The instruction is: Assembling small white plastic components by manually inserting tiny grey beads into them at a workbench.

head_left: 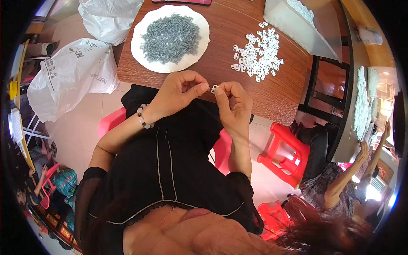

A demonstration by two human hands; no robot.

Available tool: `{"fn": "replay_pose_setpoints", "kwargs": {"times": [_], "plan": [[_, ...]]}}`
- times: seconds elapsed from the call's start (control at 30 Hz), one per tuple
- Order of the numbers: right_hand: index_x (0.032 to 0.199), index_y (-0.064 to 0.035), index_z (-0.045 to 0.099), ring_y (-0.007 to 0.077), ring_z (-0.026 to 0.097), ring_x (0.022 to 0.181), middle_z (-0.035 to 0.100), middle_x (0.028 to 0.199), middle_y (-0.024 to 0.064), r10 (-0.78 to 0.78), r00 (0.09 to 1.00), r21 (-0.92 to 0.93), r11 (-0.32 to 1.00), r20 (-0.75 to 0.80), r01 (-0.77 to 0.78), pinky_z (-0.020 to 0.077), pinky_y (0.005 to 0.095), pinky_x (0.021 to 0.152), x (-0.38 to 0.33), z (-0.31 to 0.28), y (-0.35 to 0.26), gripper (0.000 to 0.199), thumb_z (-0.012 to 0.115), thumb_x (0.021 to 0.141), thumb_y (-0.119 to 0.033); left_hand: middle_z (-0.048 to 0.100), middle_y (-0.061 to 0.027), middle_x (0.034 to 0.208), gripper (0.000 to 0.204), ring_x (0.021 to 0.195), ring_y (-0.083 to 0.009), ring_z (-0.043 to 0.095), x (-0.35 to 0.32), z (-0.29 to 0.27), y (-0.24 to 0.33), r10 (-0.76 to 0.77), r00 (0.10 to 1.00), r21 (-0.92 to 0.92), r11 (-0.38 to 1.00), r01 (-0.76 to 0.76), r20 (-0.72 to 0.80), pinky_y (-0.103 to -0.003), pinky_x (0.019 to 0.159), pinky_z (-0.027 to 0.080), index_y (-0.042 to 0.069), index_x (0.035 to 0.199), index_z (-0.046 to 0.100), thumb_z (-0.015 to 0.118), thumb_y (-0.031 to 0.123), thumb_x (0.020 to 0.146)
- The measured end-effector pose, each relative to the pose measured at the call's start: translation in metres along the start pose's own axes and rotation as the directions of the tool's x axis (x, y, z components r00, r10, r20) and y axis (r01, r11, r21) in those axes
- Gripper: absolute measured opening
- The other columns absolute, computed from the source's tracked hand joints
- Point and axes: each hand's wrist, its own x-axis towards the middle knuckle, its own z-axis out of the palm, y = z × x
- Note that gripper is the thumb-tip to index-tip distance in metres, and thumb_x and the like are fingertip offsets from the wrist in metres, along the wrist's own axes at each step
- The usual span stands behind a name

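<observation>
Just over the table's near edge, my right hand pinches a small white plastic piece with holes in it between thumb and forefinger. My left hand is closed beside it, thumb and forefinger pressed together; whatever is in that pinch is too small to make out. Beyond my left hand stands a white scalloped plate, heaped with small grey ribbed pieces. A loose spread of white plastic pieces, like the one I hold, lies on the wood beyond my right hand.
The brown wooden table carries a tilted metal tray with more white pieces at its far right. White sacks stand on the floor to the left. A red plastic stool and other people's arms are at the right.
</observation>
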Motion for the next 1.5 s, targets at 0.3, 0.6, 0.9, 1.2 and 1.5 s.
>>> {"fn": "replay_pose_setpoints", "kwargs": {"times": [0.3,0.6,0.9,1.2,1.5], "plan": [[0.084,0.0014,0.061,0.0146,0.054,0.064,0.056,0.074,0.009,-0.027,1.0,-0.007,1.0,-0.01,0.027,0.0437,0.0258,0.058,0.0,0.004,0.0,0.005,0.064,0.084,-0.002,0.059,0.0031,0.077,0.015,0.067,-0.001,0.049,-0.002,-0.002,0.0,0.012,1.0,0.07,0.997,-0.011,-0.02,-0.018,0.057,0.04,-0.001,0.091,0.064,0.064,0.014,0.091],[0.083,0.0002,0.061,0.0162,0.054,0.062,0.054,0.073,0.0089,-0.092,0.996,-0.068,0.993,-0.001,0.092,0.0436,0.0266,0.056,0.0,0.008,0.002,0.004,0.065,0.083,-0.002,0.059,-0.0018,0.073,0.013,0.064,-0.0063,0.05,-0.002,-0.001,0.001,0.113,0.992,0.227,0.969,-0.097,-0.06,-0.023,0.056,0.041,-0.001,0.087,0.064,0.066,0.012,0.087],[0.083,0.0002,0.06,0.0164,0.054,0.061,0.054,0.073,0.0089,-0.033,0.999,-0.062,0.997,0.011,0.034,0.0439,0.0265,0.056,-0.001,0.01,0.004,0.005,0.064,0.084,-0.003,0.059,-0.0024,0.076,0.01,0.071,-0.0065,0.051,-0.004,0.001,0.007,0.167,0.984,0.41,0.903,-0.131,-0.053,-0.021,0.063,0.042,-0.003,0.085,0.062,0.065,0.006,0.088],[0.085,0.0023,0.06,0.0093,0.054,0.064,0.059,0.074,0.0064,0.1,0.995,0.09,0.991,0.003,-0.1,0.0436,0.0234,0.06,-0.001,0.007,0.01,0.009,0.063,0.087,-0.006,0.064,-0.0018,0.084,0.024,0.074,-0.0067,0.057,-0.002,0.0,0.001,0.024,0.999,0.103,0.994,-0.021,-0.027,-0.021,0.068,0.048,-0.002,0.093,0.065,0.057,0.02,0.096],[0.084,0.0026,0.06,0.0092,0.052,0.065,0.059,0.072,0.0055,0.107,0.994,0.107,0.989,-0.026,-0.104,0.0429,0.0239,0.06,0.0,0.009,0.014,0.01,0.063,0.087,-0.006,0.065,-0.0017,0.08,0.024,0.071,-0.0059,0.056,-0.001,-0.002,-0.001,-0.03,0.996,0.018,0.999,0.032,-0.082,-0.021,0.066,0.047,-0.001,0.095,0.068,0.062,0.022,0.093]]}}
